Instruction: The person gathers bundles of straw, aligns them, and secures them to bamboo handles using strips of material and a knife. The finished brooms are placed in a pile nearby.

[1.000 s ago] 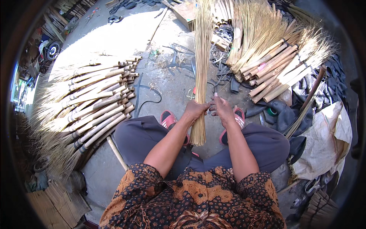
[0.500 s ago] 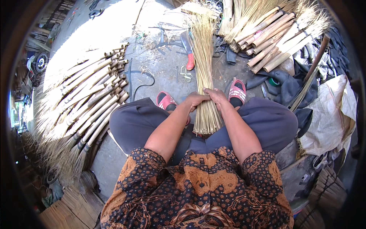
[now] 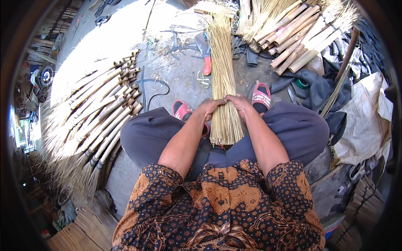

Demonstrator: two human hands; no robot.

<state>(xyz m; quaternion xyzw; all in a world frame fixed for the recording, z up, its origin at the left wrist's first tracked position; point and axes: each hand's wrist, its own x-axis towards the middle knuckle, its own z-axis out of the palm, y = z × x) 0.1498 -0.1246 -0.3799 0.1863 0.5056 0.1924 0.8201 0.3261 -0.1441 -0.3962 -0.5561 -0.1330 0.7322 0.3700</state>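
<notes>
A long bundle of thin, straw-coloured sticks (image 3: 224, 67) lies lengthwise between my feet, its thick cut ends towards my lap and its fine tips pointing away. My left hand (image 3: 210, 107) grips it from the left side and my right hand (image 3: 238, 104) from the right. The thumbs meet across the top of the bundle. Fingers of both hands wrap down around the sides, so their tips are hidden. Beyond my left foot lies a knife-like tool with a red handle (image 3: 207, 66) and a dark, wide blade, close beside the bundle.
Finished brooms with bamboo handles (image 3: 104, 104) are piled on the left. More bamboo-handled brooms (image 3: 289, 37) lie at the far right. A white sack (image 3: 362, 121), dark rubber sheets (image 3: 318, 90) and a green tape roll (image 3: 301, 83) are on the right. Black strips (image 3: 144, 83) litter the floor.
Both hands stay around the stick bundle. Its near cut ends look spread slightly wider and flatter, and the view has shifted a little.
</notes>
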